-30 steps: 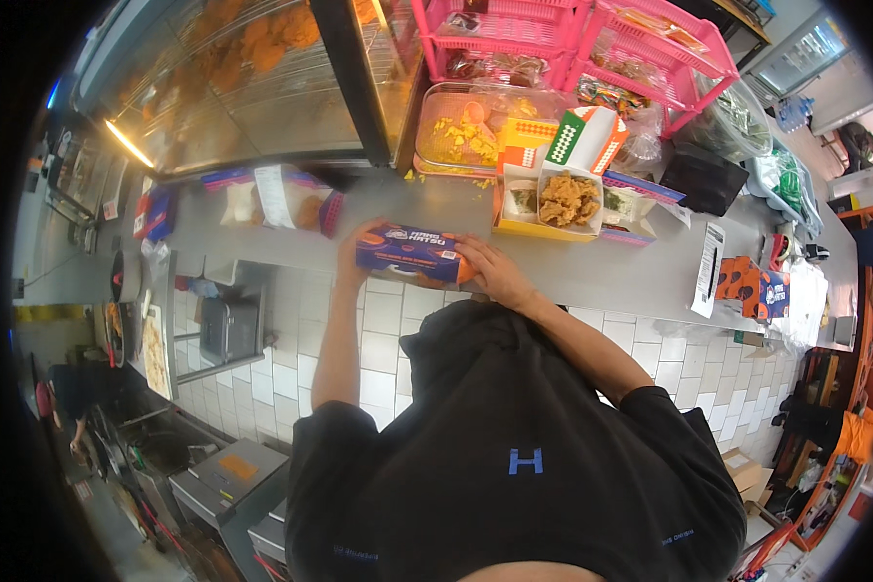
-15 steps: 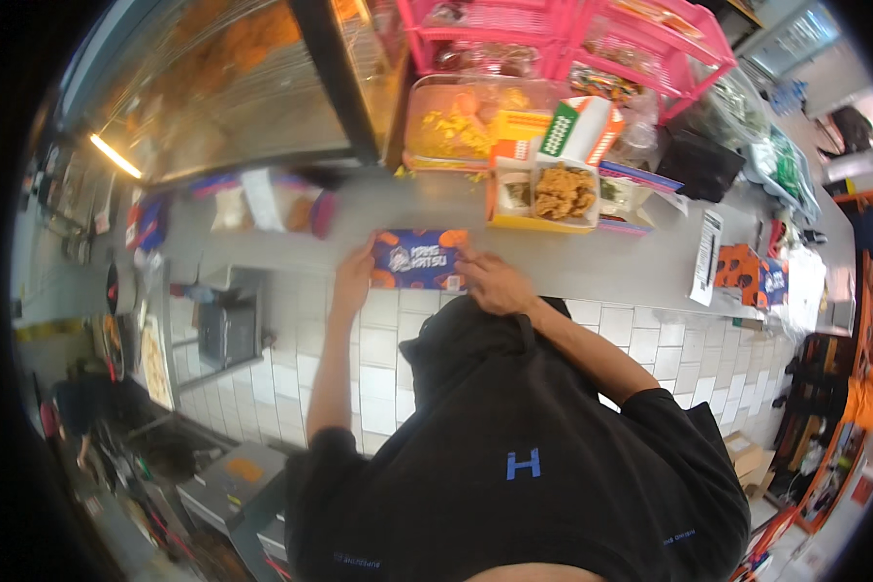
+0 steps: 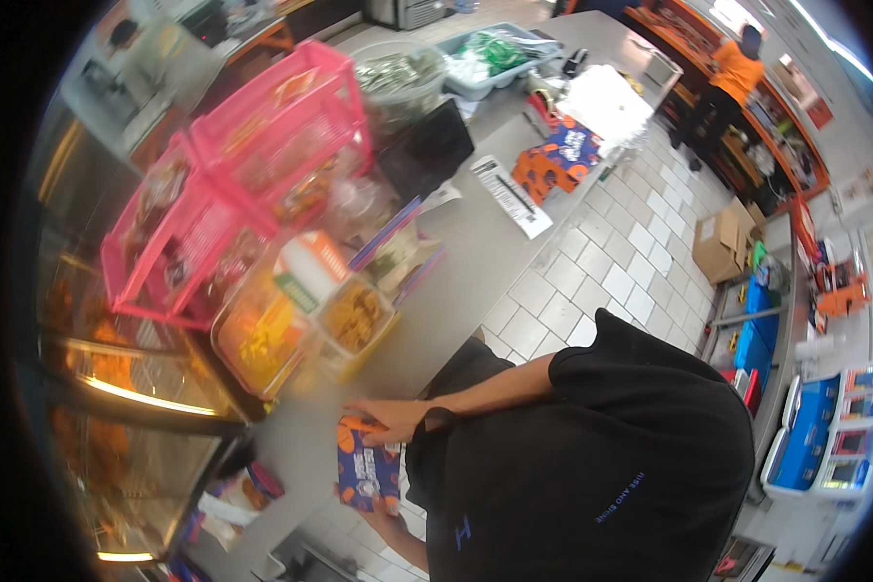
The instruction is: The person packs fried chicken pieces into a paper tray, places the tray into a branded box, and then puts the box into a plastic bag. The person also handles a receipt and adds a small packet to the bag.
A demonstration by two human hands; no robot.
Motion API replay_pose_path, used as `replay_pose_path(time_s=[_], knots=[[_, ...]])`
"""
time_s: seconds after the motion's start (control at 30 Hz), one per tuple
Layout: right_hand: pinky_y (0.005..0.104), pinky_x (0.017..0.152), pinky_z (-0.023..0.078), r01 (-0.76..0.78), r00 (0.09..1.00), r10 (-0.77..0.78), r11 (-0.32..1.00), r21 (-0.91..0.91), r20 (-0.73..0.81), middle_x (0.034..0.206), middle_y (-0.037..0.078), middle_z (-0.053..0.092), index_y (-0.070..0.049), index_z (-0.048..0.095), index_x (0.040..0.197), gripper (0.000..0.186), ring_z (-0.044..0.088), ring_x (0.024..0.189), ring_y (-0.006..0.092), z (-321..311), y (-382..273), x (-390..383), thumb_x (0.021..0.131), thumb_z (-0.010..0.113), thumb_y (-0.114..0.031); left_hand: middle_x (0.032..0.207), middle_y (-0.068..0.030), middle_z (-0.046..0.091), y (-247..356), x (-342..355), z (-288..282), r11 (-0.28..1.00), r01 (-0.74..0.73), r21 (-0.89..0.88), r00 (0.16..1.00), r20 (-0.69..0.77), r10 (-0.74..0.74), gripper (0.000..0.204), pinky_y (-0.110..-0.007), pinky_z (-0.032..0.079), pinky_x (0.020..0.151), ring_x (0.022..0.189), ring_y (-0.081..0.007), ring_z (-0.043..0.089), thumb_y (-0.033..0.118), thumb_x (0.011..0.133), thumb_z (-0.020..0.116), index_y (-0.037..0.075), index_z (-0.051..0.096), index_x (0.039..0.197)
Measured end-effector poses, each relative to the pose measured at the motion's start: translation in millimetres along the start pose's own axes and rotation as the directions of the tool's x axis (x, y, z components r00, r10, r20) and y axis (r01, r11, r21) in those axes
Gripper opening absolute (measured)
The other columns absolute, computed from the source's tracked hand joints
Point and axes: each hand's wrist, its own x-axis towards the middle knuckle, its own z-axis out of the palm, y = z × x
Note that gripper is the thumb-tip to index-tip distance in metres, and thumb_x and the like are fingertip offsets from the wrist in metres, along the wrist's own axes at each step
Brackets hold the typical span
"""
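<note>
A flat dark-blue printed box (image 3: 368,464) with orange patches lies between my two hands at the counter's near edge. My right hand (image 3: 386,421) rests over one end of it, fingers bent across the top. At the opposite end my left hand (image 3: 382,516) grips the box, its fingers partly hidden. Just beyond my right hand stands an open food carton (image 3: 356,320) with fried pieces in it. Beside that is a clear tray (image 3: 252,359) of yellow food.
Pink plastic baskets (image 3: 262,126) stand at the back next to a lit glass display case (image 3: 116,388). Further along the metal counter (image 3: 456,291) lie a white printed strip (image 3: 510,197) and an orange-and-blue box (image 3: 561,160). A person in orange (image 3: 735,73) stands far off.
My view has swung to the right, so the counter now runs diagonally. Both hands are still on the blue box. The shelves and the person in orange have come into sight.
</note>
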Motion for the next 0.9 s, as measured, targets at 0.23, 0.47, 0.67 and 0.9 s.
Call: replay_pose_path(time_s=[0.23,0.47,0.67,0.9], knots=[[0.0393,0.119,0.033,0.108,0.994,-0.107,0.993,0.039,-0.027,0.154,0.024,0.041,-0.001,0.021,0.160,0.076,0.043,0.143,0.0338,-120.8,-137.3,-75.1,0.101,0.060,-0.030,0.158,-0.0145,0.038,17.2,29.3,91.5,0.995,0.080,-0.064,0.991,0.108,-0.073,0.085,-0.048,0.035,0.118,0.143,-0.0316,0.041,0.030,0.095,0.071,0.007,0.023,0.161],[0.0378,0.102,0.048,0.064,0.990,-0.058,0.997,0.042,-0.126,0.136,0.017,0.059,-0.008,0.044,0.152,0.060,0.059,0.124,0.0268,-273.8,-173.8,-164.9,0.101,0.066,-0.030,0.157,-0.0134,0.040,23.0,61.0,234.0,0.983,0.113,-0.144,0.973,0.215,-0.080,0.081,-0.048,0.036,0.118,0.142,-0.0308,0.042,0.035,0.096,0.068,0.007,0.026,0.159],[0.0312,0.086,0.055,0.177,0.261,-0.103,0.983,-0.057,-0.960,0.100,0.006,0.075,-0.001,0.073,0.104,0.021,0.069,0.093,0.0150,-509.6,-97.6,-311.5,0.101,0.062,-0.018,0.157,-0.0125,0.041,14.0,62.1,375.3,0.963,0.122,-0.238,0.979,0.186,-0.078,0.079,-0.047,0.037,0.117,0.142,-0.0301,0.043,0.039,0.097,0.067,0.007,0.029,0.158],[0.0358,0.086,0.053,-0.119,0.286,0.342,0.939,0.321,-0.895,0.112,0.010,0.071,-0.002,0.072,0.118,0.050,0.065,0.100,0.0165,-675.9,59.7,-323.0,0.102,0.058,-0.048,0.154,-0.0101,0.046,28.0,42.0,523.1,0.997,0.040,-0.062,0.996,0.078,-0.036,0.076,-0.046,0.036,0.117,0.140,-0.0267,0.046,0.052,0.099,0.058,0.007,0.036,0.155]])
